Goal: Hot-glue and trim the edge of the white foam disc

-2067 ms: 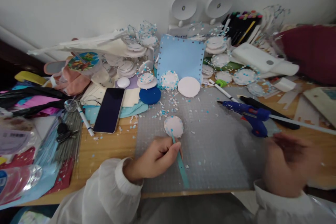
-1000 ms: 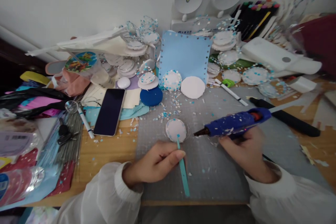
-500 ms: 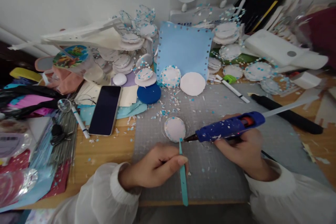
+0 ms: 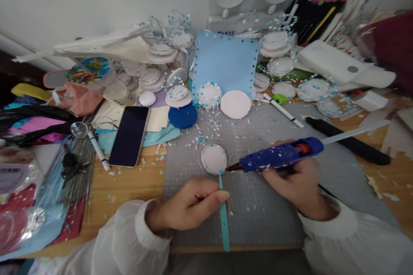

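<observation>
My left hand (image 4: 196,202) pinches teal tweezers (image 4: 224,227), their tip pointing away from me at the near edge of a small white disc (image 4: 214,159). A tiny blue confetti piece seems to be at that tip. The disc lies on the grey cutting mat (image 4: 258,223) and carries bits of confetti round its rim. In my right hand (image 4: 298,184) is a blue glue gun (image 4: 274,155), its dark nozzle almost at the tweezer tip; whether they touch I cannot tell. A clear glue stick (image 4: 356,132) sticks out of its back.
Loose confetti (image 4: 204,137) lies behind the disc. Further back are a blue card (image 4: 226,62), a white oval (image 4: 235,104) and a dark blue round lid (image 4: 183,115). A phone (image 4: 129,136) lies left, a black rod (image 4: 348,141) right.
The view has shifted slightly. Both hands keep nearly the same place, with the tweezer tip and the nozzle still at the disc's near edge.
</observation>
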`<control>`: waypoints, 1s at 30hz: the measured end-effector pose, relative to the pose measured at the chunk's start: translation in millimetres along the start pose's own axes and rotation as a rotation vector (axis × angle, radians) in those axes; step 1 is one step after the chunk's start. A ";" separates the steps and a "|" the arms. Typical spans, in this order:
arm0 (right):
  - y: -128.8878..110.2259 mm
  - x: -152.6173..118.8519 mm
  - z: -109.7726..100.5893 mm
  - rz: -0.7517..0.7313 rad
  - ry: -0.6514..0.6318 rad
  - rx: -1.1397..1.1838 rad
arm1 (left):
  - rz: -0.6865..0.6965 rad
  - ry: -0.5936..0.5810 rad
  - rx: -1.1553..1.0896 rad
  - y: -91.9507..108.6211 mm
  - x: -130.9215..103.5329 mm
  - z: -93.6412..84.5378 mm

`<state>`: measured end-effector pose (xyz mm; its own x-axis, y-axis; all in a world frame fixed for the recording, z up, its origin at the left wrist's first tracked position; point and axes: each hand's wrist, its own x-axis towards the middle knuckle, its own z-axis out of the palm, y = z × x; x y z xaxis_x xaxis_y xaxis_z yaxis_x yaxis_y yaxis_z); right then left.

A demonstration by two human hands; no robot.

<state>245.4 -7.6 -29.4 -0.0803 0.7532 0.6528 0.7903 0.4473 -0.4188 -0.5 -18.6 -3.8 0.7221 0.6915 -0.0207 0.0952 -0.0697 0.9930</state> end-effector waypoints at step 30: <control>5.4 -4.8 -0.1 0.048 -0.095 -0.042 | -0.029 0.049 -0.018 -3.5 0.0 0.6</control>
<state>250.1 -8.9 -34.7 -0.0973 0.8166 0.5689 0.8194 0.3902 -0.4200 -0.4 -18.9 -7.3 0.6844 0.7278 -0.0440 0.1027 -0.0365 0.9940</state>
